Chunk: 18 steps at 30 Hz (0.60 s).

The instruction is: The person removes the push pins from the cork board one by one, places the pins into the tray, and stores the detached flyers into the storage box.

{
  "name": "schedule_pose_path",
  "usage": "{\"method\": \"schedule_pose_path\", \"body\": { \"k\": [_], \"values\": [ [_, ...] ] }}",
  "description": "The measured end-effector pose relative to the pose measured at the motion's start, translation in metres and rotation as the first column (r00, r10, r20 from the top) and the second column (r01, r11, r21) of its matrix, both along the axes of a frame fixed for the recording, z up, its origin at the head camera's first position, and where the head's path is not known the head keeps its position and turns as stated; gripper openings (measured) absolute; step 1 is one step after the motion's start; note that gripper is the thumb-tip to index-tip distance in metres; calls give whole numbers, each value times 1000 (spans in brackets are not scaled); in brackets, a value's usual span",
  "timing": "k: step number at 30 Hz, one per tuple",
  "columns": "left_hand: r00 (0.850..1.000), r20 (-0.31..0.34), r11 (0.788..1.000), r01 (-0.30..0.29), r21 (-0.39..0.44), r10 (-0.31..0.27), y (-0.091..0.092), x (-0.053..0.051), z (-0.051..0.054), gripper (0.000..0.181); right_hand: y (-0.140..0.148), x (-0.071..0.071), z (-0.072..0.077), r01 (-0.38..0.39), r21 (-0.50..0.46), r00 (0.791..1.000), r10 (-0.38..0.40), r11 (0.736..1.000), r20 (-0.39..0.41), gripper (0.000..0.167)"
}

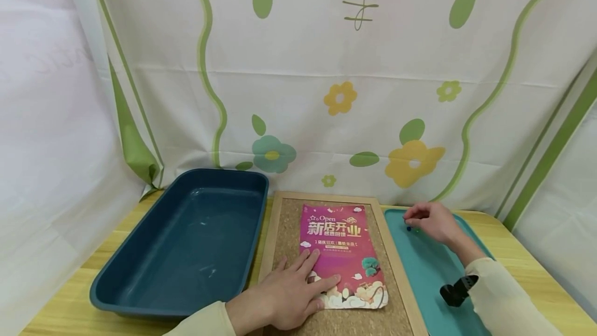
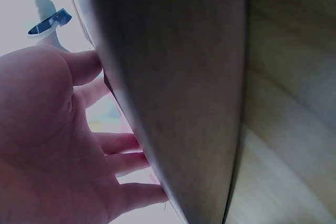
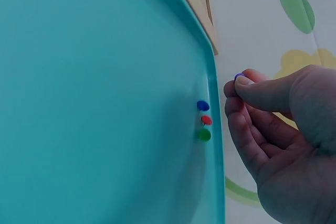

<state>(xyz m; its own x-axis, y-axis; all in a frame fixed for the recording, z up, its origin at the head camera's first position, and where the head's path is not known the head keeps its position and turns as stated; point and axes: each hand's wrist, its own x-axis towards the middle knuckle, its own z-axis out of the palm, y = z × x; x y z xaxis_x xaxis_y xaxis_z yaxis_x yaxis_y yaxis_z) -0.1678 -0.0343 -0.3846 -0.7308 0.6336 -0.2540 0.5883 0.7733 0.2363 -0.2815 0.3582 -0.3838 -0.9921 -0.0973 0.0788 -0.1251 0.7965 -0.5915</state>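
Note:
A pink and purple poster [image 1: 342, 242] with Chinese lettering lies on a wood-framed cork board [image 1: 284, 232]. My left hand [image 1: 291, 292] rests on the poster's lower left with its fingers spread; its palm side shows in the left wrist view. Over the far end of a turquoise tray [image 1: 429, 274], my right hand [image 1: 434, 222] pinches a purplish-blue push pin [image 3: 239, 76] between thumb and fingertips, most of it hidden. Below it in the tray are a blue push pin [image 3: 203, 105], a red push pin [image 3: 206, 120] and a green push pin [image 3: 204, 135].
A deep dark-blue tub [image 1: 186, 253] stands left of the board. Everything sits on a wood-grain table [image 1: 527, 245]. A flower-printed cloth [image 1: 298, 102] hangs behind, and white cloth flanks both sides. A black strap device [image 1: 459, 290] sits at my right wrist.

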Motion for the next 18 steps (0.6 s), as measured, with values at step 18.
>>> {"method": "schedule_pose_path", "body": {
  "k": [18],
  "values": [
    [1000,10,1000,-4,8,4,0,-1,-3,58,41,-1,-9,74,111,997,-73,991,-11,12]
  ]
}}
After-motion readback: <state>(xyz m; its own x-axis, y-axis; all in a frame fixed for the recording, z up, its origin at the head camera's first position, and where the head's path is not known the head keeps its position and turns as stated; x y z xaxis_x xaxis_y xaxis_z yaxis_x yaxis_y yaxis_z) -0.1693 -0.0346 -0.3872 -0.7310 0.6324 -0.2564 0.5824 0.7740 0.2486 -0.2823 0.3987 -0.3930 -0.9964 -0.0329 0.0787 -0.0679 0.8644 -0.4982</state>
